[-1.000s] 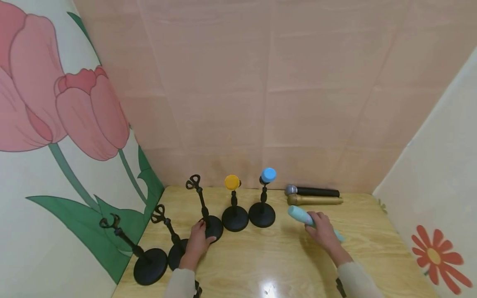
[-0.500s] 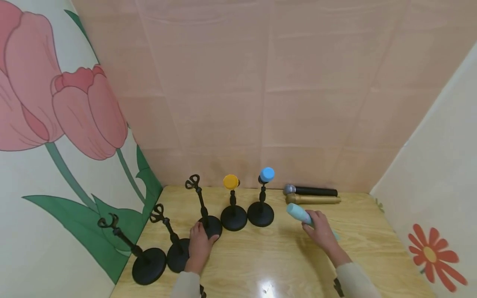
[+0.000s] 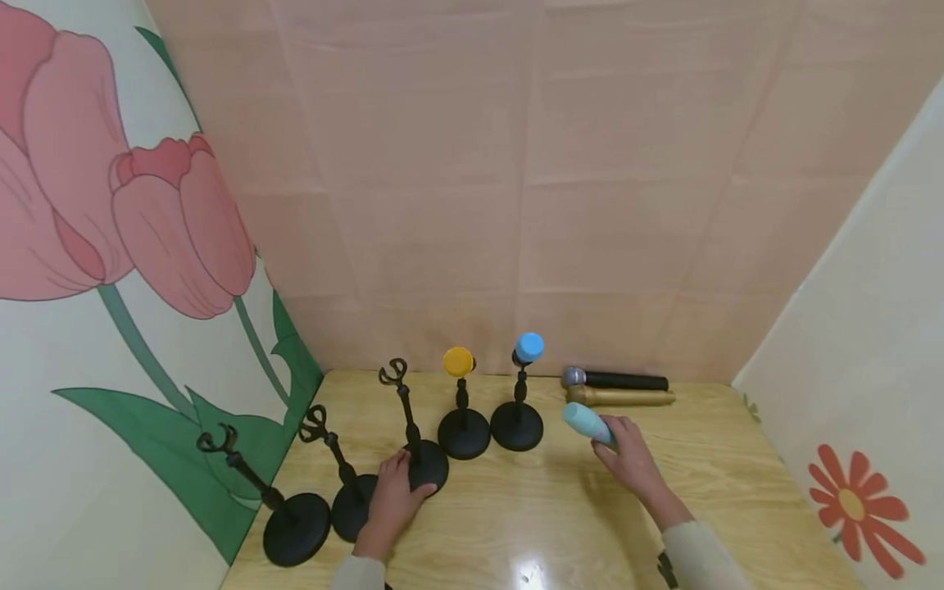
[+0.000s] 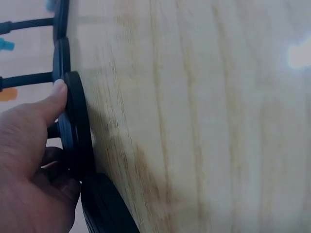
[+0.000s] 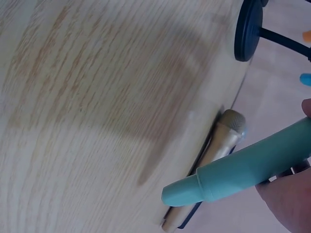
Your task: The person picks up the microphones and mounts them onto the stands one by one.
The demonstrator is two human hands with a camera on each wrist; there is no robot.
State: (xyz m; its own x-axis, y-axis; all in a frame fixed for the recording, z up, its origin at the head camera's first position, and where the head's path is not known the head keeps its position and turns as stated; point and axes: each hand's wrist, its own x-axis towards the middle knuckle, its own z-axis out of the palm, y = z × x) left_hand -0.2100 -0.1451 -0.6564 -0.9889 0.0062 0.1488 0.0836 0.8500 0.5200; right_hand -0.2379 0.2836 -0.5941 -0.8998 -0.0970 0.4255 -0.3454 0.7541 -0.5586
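Observation:
My left hand [image 3: 393, 501] grips the round black base of a desktop microphone stand [image 3: 431, 470], thumb on the rim and fingers at the other side; in the left wrist view the thumb presses the base edge. The stand is upright, with its clip vacant. Above the table at right, my right hand [image 3: 636, 463] holds a teal microphone [image 3: 587, 422], tilted with one end toward the stands. The right wrist view shows its tapered end free of the hand; the fingers are mostly out of frame.
Two stands with vacant clips, a near-left stand [image 3: 297, 528] and its neighbour [image 3: 352, 508], are at left. Farther back are stands holding an orange round-ended piece [image 3: 459, 361] and a blue one [image 3: 529, 347]. A black microphone [image 3: 627, 380] and a gold microphone [image 3: 627, 397] lie by the wall.
My left hand has shifted the gripped stand slightly right and toward me. My right hand has moved a little left with the teal microphone.

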